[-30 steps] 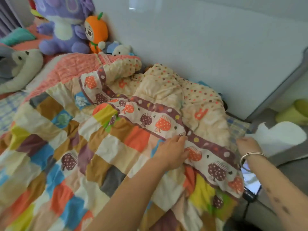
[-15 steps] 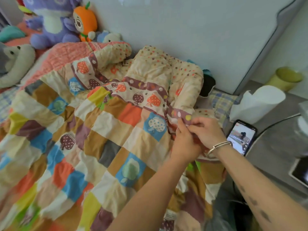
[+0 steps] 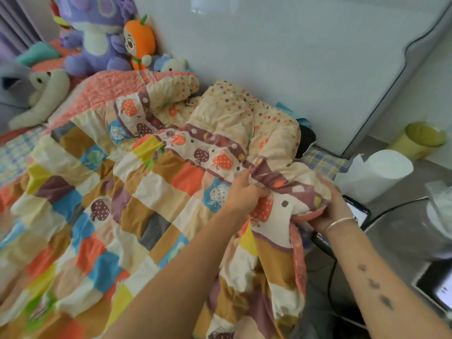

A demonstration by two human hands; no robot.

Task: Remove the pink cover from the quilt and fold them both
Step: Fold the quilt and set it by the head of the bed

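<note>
A patchwork quilt [image 3: 102,204] of coloured squares with a strawberry-print border covers the bed. Its pink cover [image 3: 102,91] shows as a pink quilted stretch at the far side and as a pink underside [image 3: 299,243] at the near right corner. My left hand [image 3: 244,195] grips a bunch of the border fabric at that corner. My right hand [image 3: 335,211], with a bracelet on the wrist, holds the same corner from the right, its fingers partly hidden under the fabric. A cream dotted part of the quilt [image 3: 244,118] lies rumpled against the white board.
Stuffed toys [image 3: 102,37] sit at the head of the bed. A white board [image 3: 281,57] runs along the far side. To the right stand a grey table [image 3: 391,231] with a phone [image 3: 357,211], a paper roll [image 3: 376,172], a cable and a yellow-green cup [image 3: 423,138].
Both hands have gathered the quilt's right corner and lifted it into a bunch, turning up its pink underside. The view has shifted slightly.
</note>
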